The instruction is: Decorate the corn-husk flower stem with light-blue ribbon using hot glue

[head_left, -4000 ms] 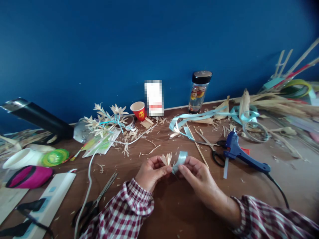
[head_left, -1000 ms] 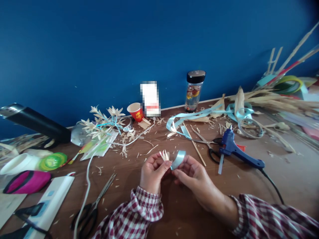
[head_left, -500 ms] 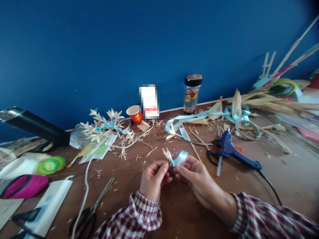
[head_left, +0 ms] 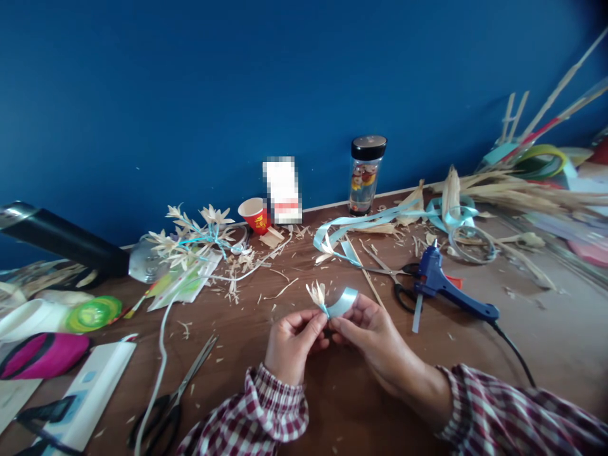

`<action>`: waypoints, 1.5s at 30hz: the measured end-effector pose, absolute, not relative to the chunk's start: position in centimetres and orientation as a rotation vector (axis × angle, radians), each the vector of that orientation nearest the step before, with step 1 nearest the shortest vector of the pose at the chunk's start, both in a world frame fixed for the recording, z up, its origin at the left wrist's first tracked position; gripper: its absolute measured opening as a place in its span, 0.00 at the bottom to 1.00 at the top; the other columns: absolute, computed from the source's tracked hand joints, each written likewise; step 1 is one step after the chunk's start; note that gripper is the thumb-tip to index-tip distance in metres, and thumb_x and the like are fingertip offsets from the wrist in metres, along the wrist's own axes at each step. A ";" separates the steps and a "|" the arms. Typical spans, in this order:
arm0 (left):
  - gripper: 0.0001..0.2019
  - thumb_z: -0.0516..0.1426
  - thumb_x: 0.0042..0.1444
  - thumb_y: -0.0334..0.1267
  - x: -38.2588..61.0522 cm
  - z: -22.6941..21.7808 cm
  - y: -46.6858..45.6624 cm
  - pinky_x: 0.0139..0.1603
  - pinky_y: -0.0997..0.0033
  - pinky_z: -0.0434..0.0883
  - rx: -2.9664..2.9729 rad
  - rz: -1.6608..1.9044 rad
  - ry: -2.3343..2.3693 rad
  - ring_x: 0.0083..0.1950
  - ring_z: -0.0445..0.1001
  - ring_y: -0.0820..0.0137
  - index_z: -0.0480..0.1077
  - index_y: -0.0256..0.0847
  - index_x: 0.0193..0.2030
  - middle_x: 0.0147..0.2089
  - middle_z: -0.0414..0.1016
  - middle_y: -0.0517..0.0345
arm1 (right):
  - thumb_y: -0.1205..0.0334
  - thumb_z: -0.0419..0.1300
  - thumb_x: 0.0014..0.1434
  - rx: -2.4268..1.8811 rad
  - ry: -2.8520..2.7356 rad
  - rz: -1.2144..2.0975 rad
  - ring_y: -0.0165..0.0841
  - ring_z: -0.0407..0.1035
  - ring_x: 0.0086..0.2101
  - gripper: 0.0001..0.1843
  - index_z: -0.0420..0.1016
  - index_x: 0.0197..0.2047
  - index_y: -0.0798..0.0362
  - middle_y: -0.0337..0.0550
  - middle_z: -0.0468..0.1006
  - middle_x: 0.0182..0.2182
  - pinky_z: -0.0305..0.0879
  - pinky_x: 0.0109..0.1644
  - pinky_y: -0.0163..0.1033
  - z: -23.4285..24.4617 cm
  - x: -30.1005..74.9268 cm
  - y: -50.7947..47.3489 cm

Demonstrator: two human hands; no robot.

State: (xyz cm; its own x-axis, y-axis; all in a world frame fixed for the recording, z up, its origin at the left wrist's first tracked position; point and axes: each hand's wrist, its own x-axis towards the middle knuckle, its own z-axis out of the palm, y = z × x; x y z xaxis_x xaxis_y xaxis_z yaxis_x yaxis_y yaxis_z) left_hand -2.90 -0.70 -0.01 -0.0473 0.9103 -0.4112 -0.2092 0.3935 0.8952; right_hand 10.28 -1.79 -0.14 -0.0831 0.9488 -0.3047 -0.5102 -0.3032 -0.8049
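Between my hands, above the table, stands a small pale husk flower point(head_left: 316, 295) with light blue ribbon wound at its base. My left hand point(head_left: 295, 342) is closed, thumb and forefinger pinching the flower's base. A short light blue ribbon point(head_left: 344, 303) curves up from that base, its free end tucked in the fingers of my right hand point(head_left: 375, 335). The right thumb and forefinger press together on the ribbon near the base. What lies under the fingertips is hidden. Past my hands, another husk flower point(head_left: 325, 249) on a blue-wrapped stem rests on the table.
A blue glue gun point(head_left: 437, 285) and open scissors point(head_left: 392, 272) lie at right, more scissors point(head_left: 178, 392) at left. Finished-looking husk flowers point(head_left: 204, 234), a red paper cup point(head_left: 255, 216) and a lidded glass bottle point(head_left: 365, 177) line the wall. A white cable point(head_left: 163, 342) crosses the left side.
My left thumb and forefinger have moved slightly right and now pinch the flower's base; half a second ago they were just apart from it. The right hand has hardly moved.
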 end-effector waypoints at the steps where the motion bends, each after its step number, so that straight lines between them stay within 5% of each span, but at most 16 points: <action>1: 0.15 0.68 0.35 0.43 -2.9 0.0 -0.7 0.22 0.79 0.72 0.714 1.044 1.293 0.21 0.67 0.78 0.77 0.34 0.27 0.20 0.73 0.58 | 0.62 0.70 0.44 -1.005 -0.624 1.643 0.23 0.70 0.24 0.15 0.69 0.32 0.55 0.33 0.74 0.24 0.67 0.29 0.27 -0.1 10.3 -1.8; 12: 0.16 0.69 0.34 0.43 -3.1 0.1 -0.5 0.23 0.80 0.72 0.700 1.018 1.274 0.22 0.68 0.78 0.77 0.34 0.29 0.19 0.72 0.60 | 0.62 0.70 0.44 -1.006 -0.644 1.663 0.24 0.71 0.25 0.15 0.69 0.32 0.55 0.34 0.75 0.24 0.69 0.31 0.29 -0.2 10.4 -1.9; 19: 0.15 0.68 0.34 0.44 -3.0 0.4 -0.5 0.22 0.78 0.73 0.790 1.048 1.330 0.21 0.69 0.76 0.76 0.34 0.26 0.20 0.73 0.59 | 0.53 0.65 0.50 -0.985 -0.680 1.684 0.32 0.74 0.31 0.14 0.73 0.35 0.55 0.41 0.77 0.29 0.72 0.38 0.39 0.1 10.4 -2.0; 45: 0.12 0.68 0.33 0.38 -3.0 0.3 -0.4 0.24 0.76 0.73 0.726 1.044 1.300 0.20 0.69 0.76 0.74 0.33 0.23 0.18 0.72 0.60 | 0.53 0.64 0.51 -1.022 -0.817 1.514 0.31 0.70 0.29 0.11 0.72 0.29 0.52 0.38 0.75 0.25 0.68 0.38 0.37 -0.1 9.9 -2.2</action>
State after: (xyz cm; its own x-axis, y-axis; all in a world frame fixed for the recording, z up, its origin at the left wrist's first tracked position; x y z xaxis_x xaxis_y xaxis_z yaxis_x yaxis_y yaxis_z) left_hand -2.98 -0.45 0.30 -0.0470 0.9120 -0.4074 -0.2009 0.3909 0.8983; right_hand 9.91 -2.21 -0.07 -0.0477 0.9831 -0.1769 -0.3922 -0.1813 -0.9018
